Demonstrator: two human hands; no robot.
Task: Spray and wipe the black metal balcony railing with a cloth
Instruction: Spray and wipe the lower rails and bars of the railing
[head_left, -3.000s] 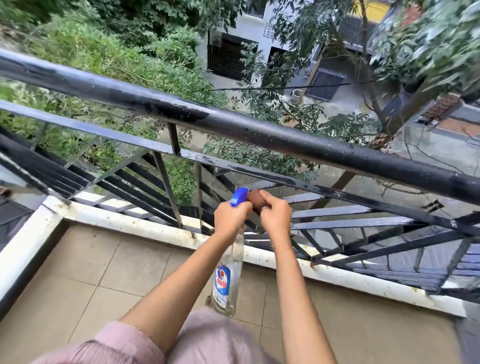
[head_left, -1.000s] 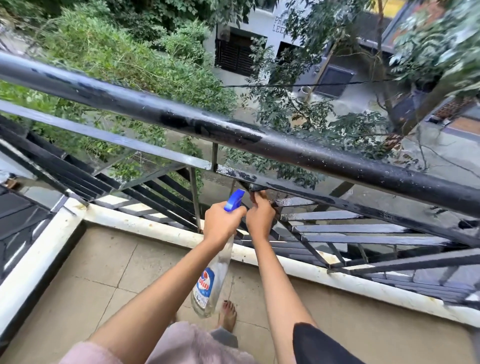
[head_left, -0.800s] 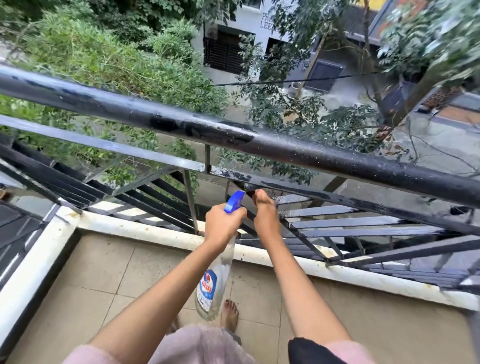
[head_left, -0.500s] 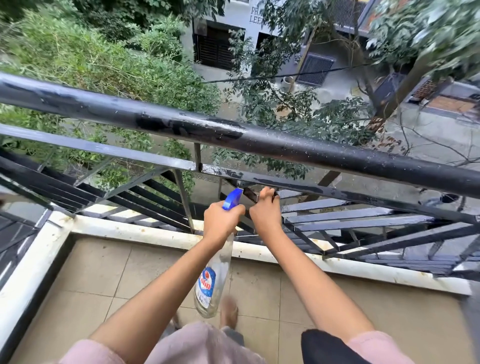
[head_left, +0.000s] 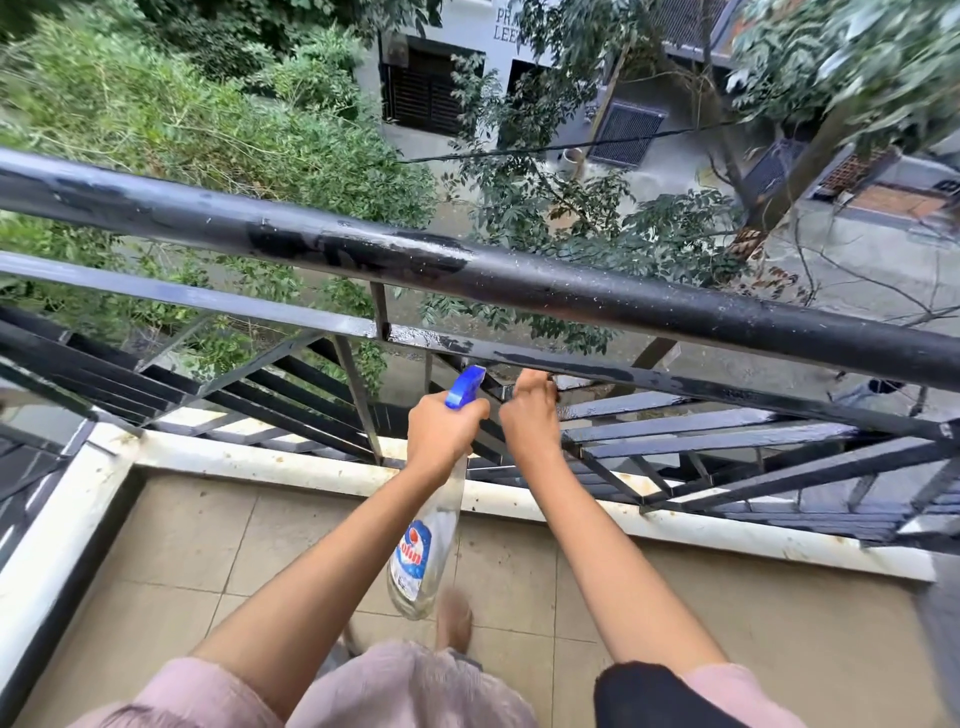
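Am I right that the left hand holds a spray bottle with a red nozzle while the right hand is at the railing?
Not quite: the head view shows the nozzle is blue, not red. Otherwise yes: the left hand holds the bottle while the right hand is at the railing.

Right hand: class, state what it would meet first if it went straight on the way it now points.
The railing's flat black crossbar, directly beyond the right hand; the hand may already touch it, depth being unclear.
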